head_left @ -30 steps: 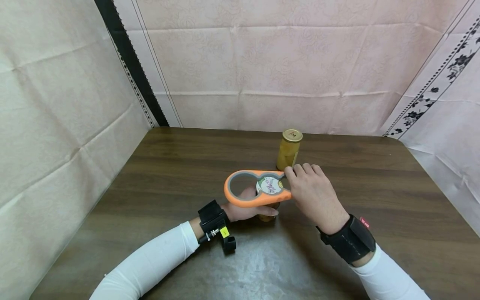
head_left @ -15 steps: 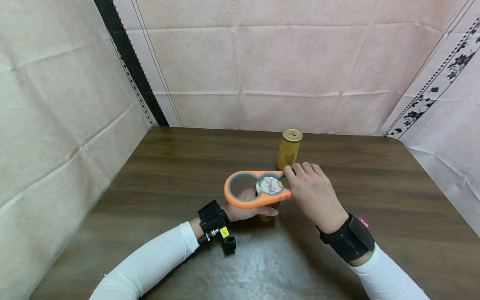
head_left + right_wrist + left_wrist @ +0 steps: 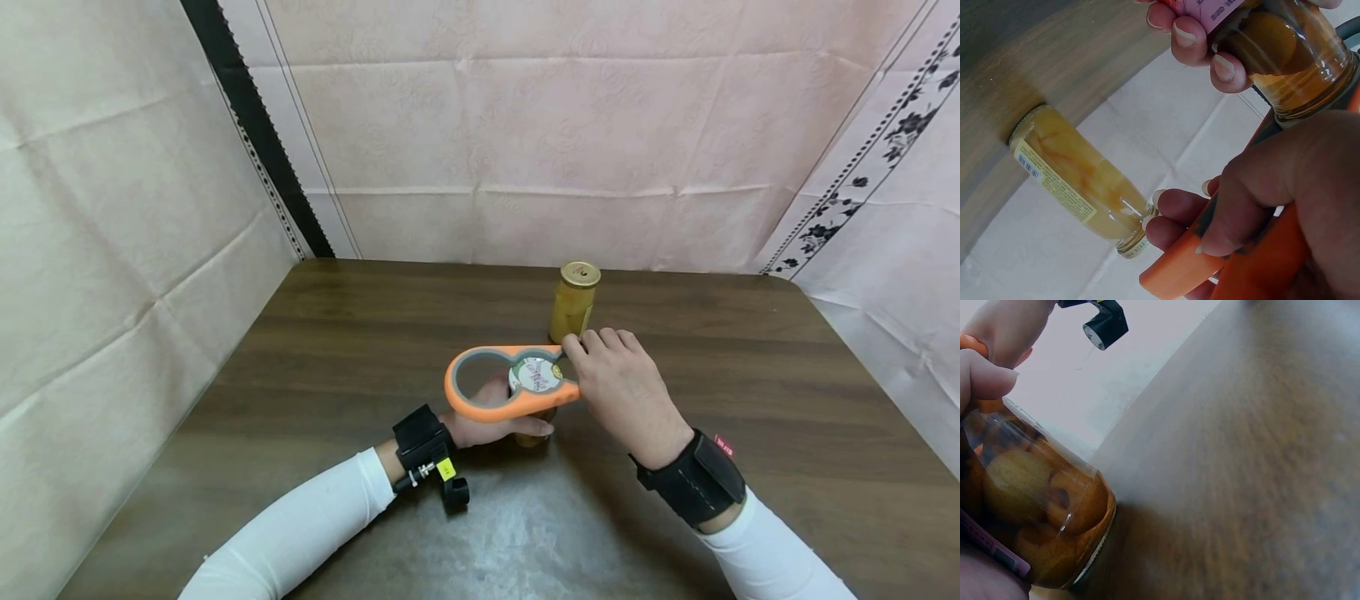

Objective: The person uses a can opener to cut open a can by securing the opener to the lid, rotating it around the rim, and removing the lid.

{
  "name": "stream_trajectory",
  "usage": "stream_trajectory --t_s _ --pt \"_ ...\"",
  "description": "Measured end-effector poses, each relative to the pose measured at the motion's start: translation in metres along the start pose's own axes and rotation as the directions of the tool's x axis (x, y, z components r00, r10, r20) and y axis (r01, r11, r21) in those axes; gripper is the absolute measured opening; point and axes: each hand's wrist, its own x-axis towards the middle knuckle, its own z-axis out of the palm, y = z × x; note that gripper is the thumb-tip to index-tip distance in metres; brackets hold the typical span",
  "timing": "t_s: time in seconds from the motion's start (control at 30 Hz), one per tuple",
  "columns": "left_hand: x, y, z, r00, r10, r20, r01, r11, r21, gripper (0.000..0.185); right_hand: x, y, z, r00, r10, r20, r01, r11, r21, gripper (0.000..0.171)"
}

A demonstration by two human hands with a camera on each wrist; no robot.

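Right hand [image 3: 626,390] gripping opener [image 3: 517,407], around jar lid [image 3: 536,375]

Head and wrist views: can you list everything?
Fruit jar: one, amber, near head view's centre.
Jar opener: one, orange-grey, over the fruit jar's lid.
Gold-lidded jar: one, yellow, standing beyond the fruit jar.
Table: one, brown, beneath.
Cloth backdrop: count unclear, pale, behind and beside the table.
Wrist straps: two, black, both wrists.
Strap-mounted device: at least one, black, left wrist.
Sleeves: two, white, forearms.
Left hand: one, bare, holding the fruit jar.
Right hand: one, bare, gripping the opener.
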Motion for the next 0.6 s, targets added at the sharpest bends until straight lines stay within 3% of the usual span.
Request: stream_trajectory --t_s 0.23,0.6 --pt "-0.0001 -0.0001 -0.0006 1.0 0.003 0.014 -0.002 0.998 -0.058 0.084 0.0004 -0.0001 0.0008 1.0 0.008 0.009 -0.008 1.0 0.018 0.046" --pt "-0.0005 -0.0006 -0.0002 1.0 0.008 0.013 -0.007 0.999 -0.052 0.087 0.0008 -0.0006 0.0007 1.0 0.018 0.024 -0.019 0.998 0.053 0.05"
